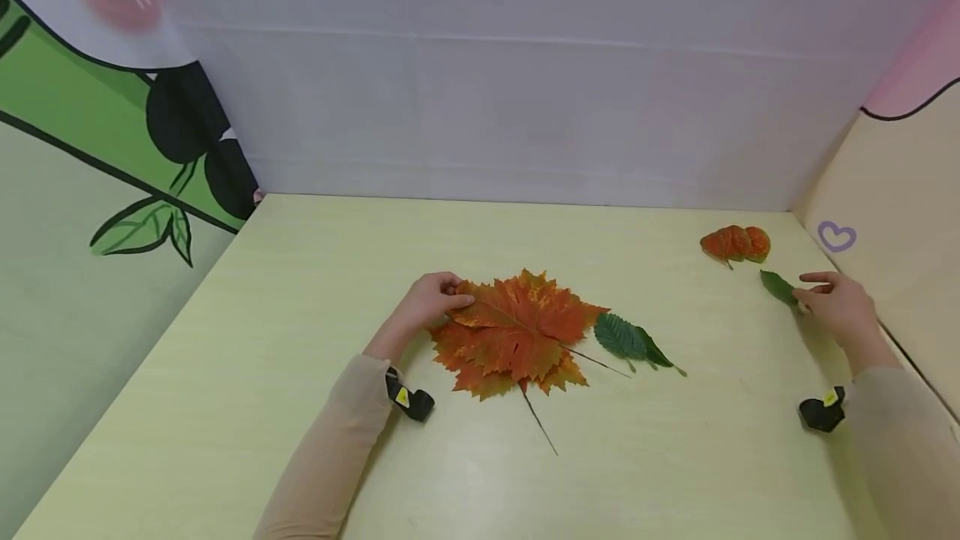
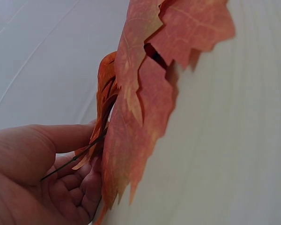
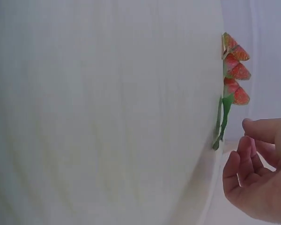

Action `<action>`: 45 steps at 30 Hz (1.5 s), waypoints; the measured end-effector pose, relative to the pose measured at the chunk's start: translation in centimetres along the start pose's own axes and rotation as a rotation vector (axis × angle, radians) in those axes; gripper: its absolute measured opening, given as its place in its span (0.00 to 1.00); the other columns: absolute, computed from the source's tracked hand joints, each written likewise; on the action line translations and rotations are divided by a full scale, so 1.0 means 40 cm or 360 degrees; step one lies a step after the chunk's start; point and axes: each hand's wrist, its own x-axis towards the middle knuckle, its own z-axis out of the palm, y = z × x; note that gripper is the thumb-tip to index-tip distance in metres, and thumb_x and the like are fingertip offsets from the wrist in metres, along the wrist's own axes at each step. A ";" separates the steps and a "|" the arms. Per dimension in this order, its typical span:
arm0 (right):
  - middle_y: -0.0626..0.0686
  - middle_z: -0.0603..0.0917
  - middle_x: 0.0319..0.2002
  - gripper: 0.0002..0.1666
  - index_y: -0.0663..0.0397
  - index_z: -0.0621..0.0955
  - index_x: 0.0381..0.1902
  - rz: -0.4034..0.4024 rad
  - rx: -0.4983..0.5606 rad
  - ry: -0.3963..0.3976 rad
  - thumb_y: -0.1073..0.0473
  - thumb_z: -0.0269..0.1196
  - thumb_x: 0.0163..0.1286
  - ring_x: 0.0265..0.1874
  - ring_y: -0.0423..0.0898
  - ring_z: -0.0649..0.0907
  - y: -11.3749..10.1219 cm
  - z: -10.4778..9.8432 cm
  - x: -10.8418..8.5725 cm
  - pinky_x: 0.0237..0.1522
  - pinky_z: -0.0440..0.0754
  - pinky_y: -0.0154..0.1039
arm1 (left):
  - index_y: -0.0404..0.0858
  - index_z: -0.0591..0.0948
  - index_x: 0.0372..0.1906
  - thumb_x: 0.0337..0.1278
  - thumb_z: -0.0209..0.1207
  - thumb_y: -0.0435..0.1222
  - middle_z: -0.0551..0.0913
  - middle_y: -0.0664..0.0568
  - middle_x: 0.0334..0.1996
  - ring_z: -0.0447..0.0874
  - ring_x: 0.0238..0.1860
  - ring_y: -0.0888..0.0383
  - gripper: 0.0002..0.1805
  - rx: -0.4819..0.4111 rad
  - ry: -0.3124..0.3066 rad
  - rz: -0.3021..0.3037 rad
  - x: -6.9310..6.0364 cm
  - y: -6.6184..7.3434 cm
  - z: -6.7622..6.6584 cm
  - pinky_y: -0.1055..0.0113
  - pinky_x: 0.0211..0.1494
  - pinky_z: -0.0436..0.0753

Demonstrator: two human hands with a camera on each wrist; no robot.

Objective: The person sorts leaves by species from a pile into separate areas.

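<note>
In the head view, several orange-red artificial maple leaves (image 1: 517, 327) lie overlapped mid-table, their thin dark stems pointing down and right. My left hand (image 1: 429, 302) pinches the pile's upper left edge; in the left wrist view the thumb (image 2: 68, 137) lies over a maple leaf (image 2: 138, 103), beside a dark stem. On the right, a single green leaf (image 1: 777, 286) lies just left of my right hand (image 1: 840, 311). From the right wrist, a small gap shows between that green leaf (image 3: 225, 117) and the loosely bent fingers (image 3: 246, 157), which hold nothing.
Overlapping small red-orange leaves (image 1: 738, 243) lie near the table's back right corner. Dark green leaves (image 1: 621, 335) touch the maple pile's right side. A pale wall (image 1: 525, 115) stands behind the table (image 1: 675, 457), with printed panels at both sides.
</note>
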 end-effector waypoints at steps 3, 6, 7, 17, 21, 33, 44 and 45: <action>0.64 0.71 0.43 0.31 0.69 0.67 0.58 -0.0052 0.0014 0.0094 0.48 0.51 0.68 0.25 0.34 0.72 -0.032 0.013 -0.014 0.24 0.73 0.33 | 0.37 0.76 0.40 0.53 0.61 0.41 0.71 0.51 0.28 0.68 0.29 0.56 0.14 -0.0009 -0.0008 -0.0002 0.000 0.000 -0.001 0.69 0.28 0.67; 0.53 0.74 0.38 0.30 0.69 0.68 0.57 -0.0150 0.0098 0.0090 0.49 0.53 0.67 0.24 0.30 0.72 -0.069 0.032 -0.030 0.25 0.74 0.31 | 0.37 0.76 0.40 0.53 0.61 0.41 0.71 0.51 0.28 0.68 0.29 0.56 0.13 0.0003 -0.0002 0.0007 0.000 0.001 -0.001 0.69 0.28 0.67; 0.48 0.75 0.36 0.30 0.69 0.68 0.56 -0.0191 0.0127 0.0071 0.49 0.53 0.67 0.24 0.30 0.73 -0.081 0.037 -0.035 0.25 0.75 0.30 | 0.37 0.76 0.40 0.53 0.61 0.41 0.71 0.51 0.28 0.68 0.29 0.56 0.13 0.0005 0.0002 0.0011 0.000 0.001 -0.001 0.68 0.28 0.67; 0.57 0.79 0.40 0.25 0.66 0.73 0.54 -0.0448 0.0077 -0.0294 0.51 0.54 0.67 0.33 0.33 0.75 -0.197 0.082 -0.115 0.35 0.73 0.32 | 0.37 0.76 0.40 0.53 0.61 0.41 0.71 0.50 0.29 0.68 0.29 0.56 0.14 0.0038 0.0012 0.0021 0.003 -0.005 0.001 0.68 0.29 0.67; 0.54 0.78 0.39 0.24 0.62 0.76 0.50 -0.0526 0.0097 -0.0422 0.50 0.58 0.64 0.35 0.37 0.75 -0.237 0.113 -0.144 0.36 0.73 0.32 | 0.37 0.76 0.41 0.53 0.61 0.41 0.72 0.50 0.30 0.68 0.30 0.56 0.14 0.0040 0.0020 0.0019 0.000 -0.005 0.001 0.69 0.29 0.67; 0.52 0.77 0.31 0.23 0.63 0.76 0.44 -0.0630 0.0156 -0.0814 0.53 0.66 0.56 0.30 0.42 0.76 -0.304 0.182 -0.179 0.32 0.74 0.33 | 0.37 0.76 0.41 0.53 0.61 0.41 0.73 0.50 0.30 0.69 0.30 0.56 0.14 0.0058 0.0013 0.0033 0.000 -0.001 0.002 0.68 0.29 0.67; 0.51 0.76 0.28 0.16 0.65 0.75 0.42 -0.0644 -0.0097 -0.0723 0.62 0.63 0.58 0.28 0.43 0.74 -0.351 0.209 -0.164 0.31 0.73 0.37 | 0.37 0.76 0.41 0.53 0.61 0.41 0.73 0.50 0.30 0.69 0.31 0.56 0.14 0.0038 0.0013 0.0029 0.002 -0.003 0.000 0.68 0.30 0.67; 0.51 0.76 0.28 0.15 0.66 0.75 0.41 -0.0642 -0.0111 -0.0715 0.63 0.62 0.58 0.28 0.43 0.74 -0.355 0.209 -0.163 0.30 0.72 0.37 | 0.37 0.76 0.41 0.53 0.61 0.41 0.73 0.50 0.30 0.69 0.31 0.56 0.14 0.0037 0.0011 0.0024 0.002 -0.004 0.000 0.68 0.30 0.68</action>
